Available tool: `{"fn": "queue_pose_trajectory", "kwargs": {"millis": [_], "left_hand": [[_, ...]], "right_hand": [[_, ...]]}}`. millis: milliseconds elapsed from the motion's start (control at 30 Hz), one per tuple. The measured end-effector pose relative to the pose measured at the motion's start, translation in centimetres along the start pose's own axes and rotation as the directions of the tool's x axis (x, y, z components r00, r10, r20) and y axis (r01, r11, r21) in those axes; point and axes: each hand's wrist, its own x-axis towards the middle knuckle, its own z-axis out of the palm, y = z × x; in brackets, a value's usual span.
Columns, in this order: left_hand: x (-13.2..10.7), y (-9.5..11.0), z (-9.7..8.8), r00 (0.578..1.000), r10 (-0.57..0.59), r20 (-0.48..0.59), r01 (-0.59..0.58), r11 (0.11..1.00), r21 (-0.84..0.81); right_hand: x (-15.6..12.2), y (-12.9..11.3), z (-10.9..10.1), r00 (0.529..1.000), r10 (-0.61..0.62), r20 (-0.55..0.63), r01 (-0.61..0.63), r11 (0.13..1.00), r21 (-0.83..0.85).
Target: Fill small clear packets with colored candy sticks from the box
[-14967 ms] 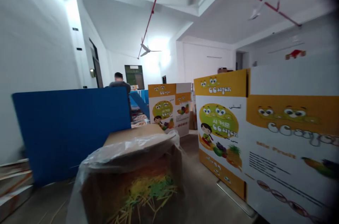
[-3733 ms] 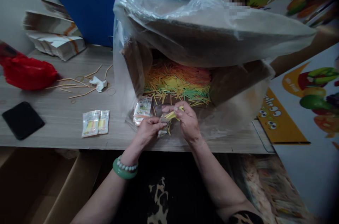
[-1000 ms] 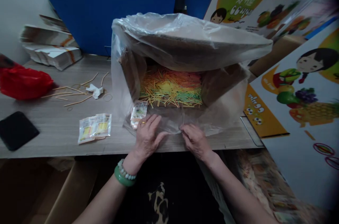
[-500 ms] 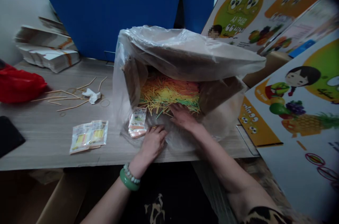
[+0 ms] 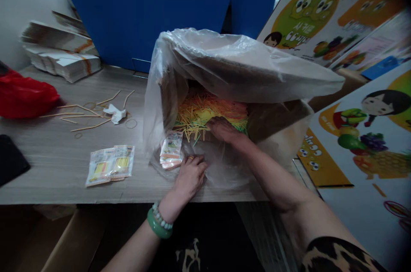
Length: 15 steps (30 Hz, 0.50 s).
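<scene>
Lined with clear plastic, an open carton (image 5: 167, 105) lies on the table with its opening toward me. Inside is a heap of thin coloured sticks (image 5: 205, 111), yellow, orange, pink and green. My right hand (image 5: 224, 130) reaches in, its fingers extended over the front of the heap; I see nothing held. On the plastic liner (image 5: 224, 169) at the carton's front rests my left hand (image 5: 192, 173), fingers laid forward and slightly bent. Just left of those fingertips is a small stack of printed packets (image 5: 172, 145). Two overlapping packets (image 5: 111, 165) with yellow contents lie farther left.
Loose bent sticks (image 5: 85, 113), rubber bands and a crumpled white scrap (image 5: 114, 113) lie on the left. Behind them are banded paper stacks (image 5: 64, 60) and a red bag (image 5: 27, 96). Printed cartons (image 5: 369, 135) crowd the right; a blue panel (image 5: 160, 2) stands behind.
My right hand has gone slightly deeper over the sticks, its fingers less spread. My left hand stays by the packet stack. The whole view has shifted a little.
</scene>
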Motion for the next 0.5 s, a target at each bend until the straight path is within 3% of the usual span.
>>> {"fn": "queue_pose_trajectory", "kwargs": {"millis": [167, 333, 500], "left_hand": [[0.1, 0.6, -0.1, 0.999, -0.027, 0.036, 0.025, 0.999, 0.042], [0.3, 1.0, 0.1, 0.998, -0.024, 0.054, 0.019, 0.996, 0.088], [0.5, 1.2, 0.2, 0.998, -0.040, 0.057, 0.034, 0.993, 0.112]], "right_hand": [[1.0, -0.9, 0.9, 0.988, 0.135, -0.082, -0.137, 0.990, -0.025], [2.2, -1.1, 0.1, 0.905, 0.425, -0.029, -0.418, 0.899, 0.133], [3.1, -4.2, -0.3, 0.880, 0.475, 0.010, -0.465, 0.857, 0.222]]}}
